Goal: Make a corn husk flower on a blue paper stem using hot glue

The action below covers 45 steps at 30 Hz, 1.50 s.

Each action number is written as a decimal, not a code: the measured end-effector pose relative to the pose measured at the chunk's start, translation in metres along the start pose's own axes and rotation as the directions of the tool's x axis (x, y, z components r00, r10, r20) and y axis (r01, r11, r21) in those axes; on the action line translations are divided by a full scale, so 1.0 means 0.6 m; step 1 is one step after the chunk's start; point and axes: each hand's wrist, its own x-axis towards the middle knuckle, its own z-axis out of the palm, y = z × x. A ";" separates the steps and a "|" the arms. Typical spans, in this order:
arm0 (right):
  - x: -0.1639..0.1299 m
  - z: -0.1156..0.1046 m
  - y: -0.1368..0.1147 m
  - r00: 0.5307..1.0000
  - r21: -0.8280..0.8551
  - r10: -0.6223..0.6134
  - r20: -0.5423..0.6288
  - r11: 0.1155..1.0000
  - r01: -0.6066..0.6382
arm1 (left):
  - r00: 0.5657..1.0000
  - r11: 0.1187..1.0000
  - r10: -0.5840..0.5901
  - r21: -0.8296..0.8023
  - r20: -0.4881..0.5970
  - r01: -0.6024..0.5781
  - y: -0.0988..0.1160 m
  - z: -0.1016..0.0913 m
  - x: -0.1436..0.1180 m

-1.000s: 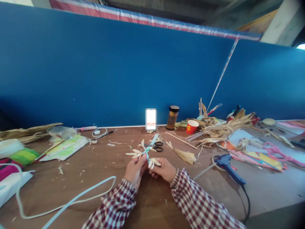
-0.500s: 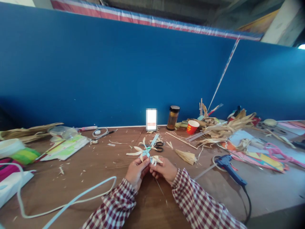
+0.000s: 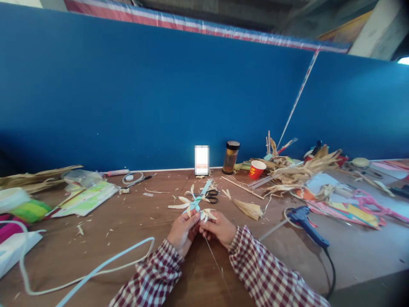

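— Holding what in the left hand [image 3: 182, 230]?
— Pinched closed on a petalled pale-blue strip [image 3: 197, 201], slanting ahead and rightward from that hand.
— And in the right hand [image 3: 221, 230]?
— Pinched likewise on pale petals [image 3: 208, 214], just beside the left.

Scissors [image 3: 208, 196]: blades partly hidden behind blue strip [image 3: 206, 188]. L hand [image 3: 183, 230] & R hand [image 3: 221, 229]: some fingertips curled out of sight, exact grip pts. on strip & petals [image 3: 208, 214] too sm. to tell. Sleeves [image 3: 265, 265] cut by btm. edge, tub [image 3: 14, 198] by L edge; cup [image 3: 257, 170] lettering illegible, white obj. [image 3: 202, 157] pixelated.
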 end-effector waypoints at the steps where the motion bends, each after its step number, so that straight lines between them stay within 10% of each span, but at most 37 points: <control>1: 0.000 0.000 0.000 1.000 0.003 -0.004 -0.005 1.000 0.004 | 1.000 1.000 0.005 -0.006 -0.008 -0.005 0.000 0.000 0.001; 12: 0.005 -0.005 0.000 0.996 -0.040 -0.037 -0.087 0.999 0.034 | 0.984 0.999 0.032 0.014 -0.172 -0.030 0.002 0.007 0.001; 33: -0.002 0.001 -0.013 0.995 -0.229 -0.086 -0.054 0.971 0.072 | 0.995 0.990 0.047 0.136 -0.093 -0.034 -0.004 -0.007 0.004; 45: 0.009 -0.002 0.005 0.974 -0.188 -0.128 -0.185 0.978 0.092 | 0.972 0.995 0.054 0.090 -0.228 -0.034 -0.008 -0.015 0.001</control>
